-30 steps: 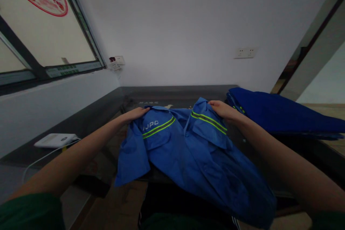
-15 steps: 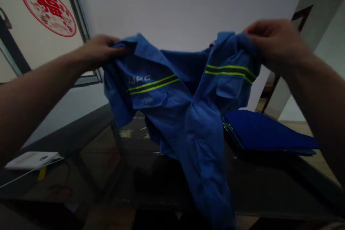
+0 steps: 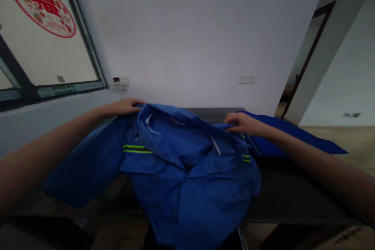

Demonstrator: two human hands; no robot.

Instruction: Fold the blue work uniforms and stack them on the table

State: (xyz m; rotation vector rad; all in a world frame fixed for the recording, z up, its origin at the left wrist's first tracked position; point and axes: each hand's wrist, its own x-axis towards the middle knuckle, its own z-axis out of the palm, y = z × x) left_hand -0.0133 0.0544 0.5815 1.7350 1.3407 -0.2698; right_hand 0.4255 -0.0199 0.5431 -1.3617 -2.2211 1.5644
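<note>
A blue short-sleeved work garment (image 3: 211,187) with yellow-green stripes hangs over the near part of the dark table, its open collar facing up. My left hand (image 3: 127,106) pinches it at the shoulder on the left side of the collar. On the other side, my right hand (image 3: 238,122) grips the cloth near the right shoulder. The left sleeve spreads out toward the lower left. The garment's lower end drops below the table's front edge and out of the frame.
Darker blue folded cloth (image 3: 281,127) lies on the dark table (image 3: 287,191) at the right. Behind stands a pale wall with sockets (image 3: 246,80). A window (image 3: 63,88) with a red round sticker (image 3: 42,6) is at the upper left.
Both hands have come down and closer together, lowering the garment from its raised position. The collar now opens upward, and the view has tilted up to show more wall.
</note>
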